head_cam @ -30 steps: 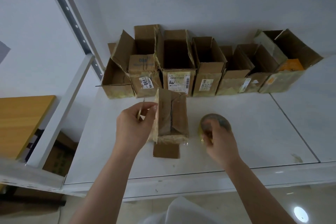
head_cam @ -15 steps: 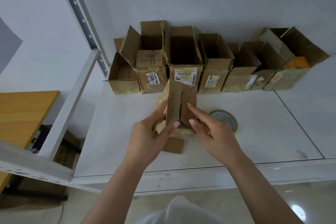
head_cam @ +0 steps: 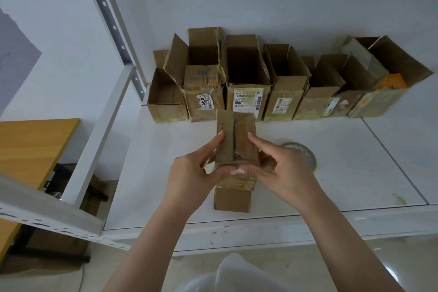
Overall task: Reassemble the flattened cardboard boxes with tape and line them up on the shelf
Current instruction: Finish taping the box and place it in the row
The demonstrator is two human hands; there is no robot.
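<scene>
I hold a small cardboard box [head_cam: 237,147] over the white shelf [head_cam: 331,173], between both hands, with its two folded flaps facing up toward me and a narrow seam between them. My left hand [head_cam: 189,173] has its grip closed on the box's left side: the index finger lies along the left flap and the thumb curls across the near edge, where yellowed tape shows. My right hand [head_cam: 284,170] grips the right side in the same way, index finger stretched onto the right flap, thumb meeting the left thumb at the near edge, the other fingers curled beside the box. One loose flap hangs down from the box toward the shelf's front edge. The tape roll [head_cam: 301,152] lies flat on the shelf just beside my right hand, partly hidden by it. Along the wall at the back stands a row of open boxes [head_cam: 272,83], side by side and touching, several with printed labels. Left of the shelf frame is a wooden tabletop [head_cam: 30,147].
</scene>
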